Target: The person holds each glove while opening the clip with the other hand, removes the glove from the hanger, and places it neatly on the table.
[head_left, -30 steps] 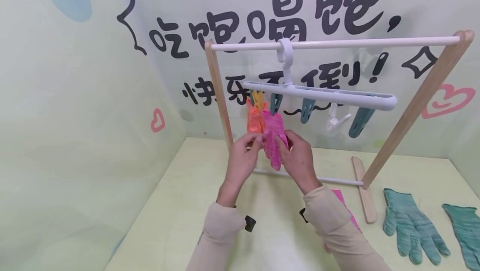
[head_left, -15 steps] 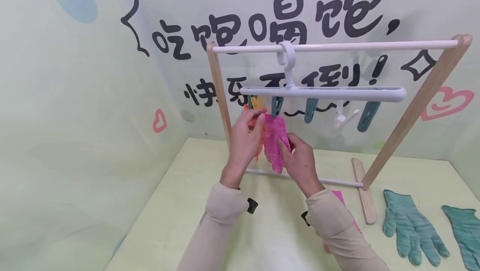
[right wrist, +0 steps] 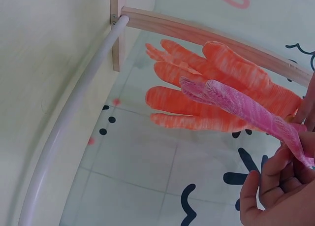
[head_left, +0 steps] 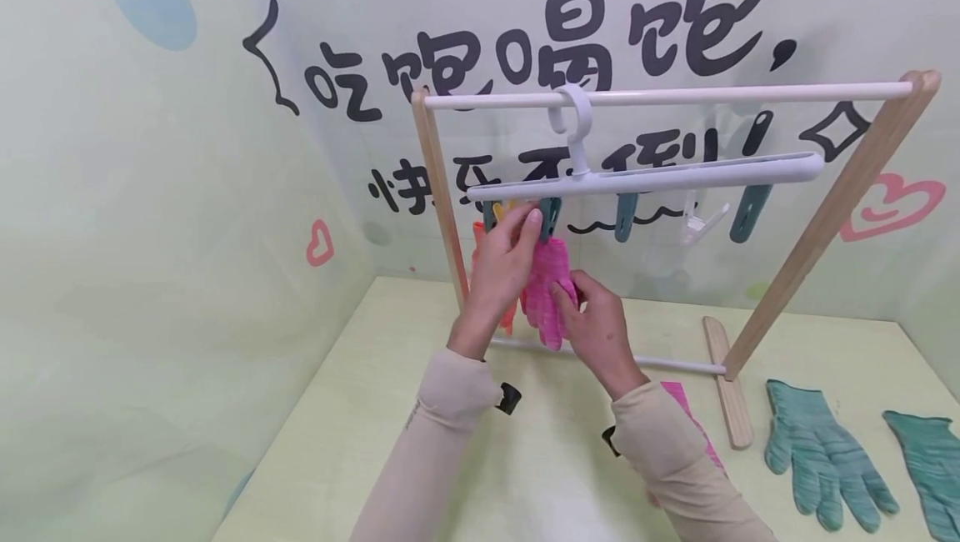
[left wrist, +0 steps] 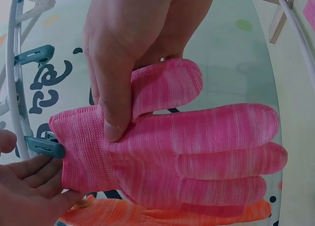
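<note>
A pink knit glove point(head_left: 546, 296) hangs cuff-up below the white hanger point(head_left: 645, 182), with a teal clip point(left wrist: 45, 147) at its cuff. My right hand point(head_left: 597, 325) pinches the glove by its side, thumb on the front in the left wrist view. My left hand point(head_left: 495, 271) is raised beside the clip. In the left wrist view its fingers point(left wrist: 37, 174) extend behind the clip and cuff, with the thumb apart from the clip. An orange glove point(right wrist: 229, 80) hangs behind the pink one, partly hidden by my left hand in the head view.
The hanger hooks over the white rail point(head_left: 712, 95) of a wooden-sided rack point(head_left: 832, 225). More teal clips and a clear clip point(head_left: 701, 225) hang to the right. Two teal gloves point(head_left: 828, 450) and a partly covered pink glove point(head_left: 686, 409) lie on the table point(head_left: 330, 442).
My left hand has risen from the gloves to the clip at the pink cuff. The hanger has tilted, its right end now higher. My right hand still holds the pink glove.
</note>
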A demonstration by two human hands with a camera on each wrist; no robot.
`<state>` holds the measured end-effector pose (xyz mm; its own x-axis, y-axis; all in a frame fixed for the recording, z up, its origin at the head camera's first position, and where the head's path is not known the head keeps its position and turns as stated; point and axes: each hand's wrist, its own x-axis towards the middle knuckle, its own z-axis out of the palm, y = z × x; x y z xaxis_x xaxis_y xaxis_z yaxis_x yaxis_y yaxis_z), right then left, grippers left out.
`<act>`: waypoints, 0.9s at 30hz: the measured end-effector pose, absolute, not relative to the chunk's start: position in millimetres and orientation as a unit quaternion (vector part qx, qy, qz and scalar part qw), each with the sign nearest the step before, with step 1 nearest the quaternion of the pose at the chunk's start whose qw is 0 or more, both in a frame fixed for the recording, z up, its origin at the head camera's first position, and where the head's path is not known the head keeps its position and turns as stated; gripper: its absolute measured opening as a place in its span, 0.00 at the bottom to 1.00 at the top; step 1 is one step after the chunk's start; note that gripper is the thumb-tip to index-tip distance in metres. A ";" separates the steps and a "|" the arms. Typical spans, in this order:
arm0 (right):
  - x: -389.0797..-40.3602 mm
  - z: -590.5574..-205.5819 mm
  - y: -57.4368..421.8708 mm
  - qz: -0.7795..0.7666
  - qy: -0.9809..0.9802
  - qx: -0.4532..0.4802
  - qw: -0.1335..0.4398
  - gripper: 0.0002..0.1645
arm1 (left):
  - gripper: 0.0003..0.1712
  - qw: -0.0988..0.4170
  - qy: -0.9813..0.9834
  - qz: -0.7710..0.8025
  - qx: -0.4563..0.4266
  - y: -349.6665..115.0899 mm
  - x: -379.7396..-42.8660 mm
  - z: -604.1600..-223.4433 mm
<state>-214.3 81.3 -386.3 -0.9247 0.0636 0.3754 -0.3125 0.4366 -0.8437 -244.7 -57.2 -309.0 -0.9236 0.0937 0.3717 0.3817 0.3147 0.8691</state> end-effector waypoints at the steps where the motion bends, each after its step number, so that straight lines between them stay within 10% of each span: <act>1: -214.1 -386.4 81.1 0.527 -0.828 0.075 0.177 0.08 | 0.26 0.125 -0.804 -0.563 -0.147 -57.1 -245.5 -309.0; 27: -211.6 -387.0 81.6 0.523 -0.835 0.085 0.148 0.09 | 0.19 0.098 -0.779 -0.600 -0.150 -51.2 -258.8 -309.3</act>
<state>-211.6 81.6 -387.0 -0.9419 0.0129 0.3357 -0.2963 0.4390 -0.8482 -258.8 -51.2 -309.3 -0.9354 0.1162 0.3341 0.3527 0.2340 0.9060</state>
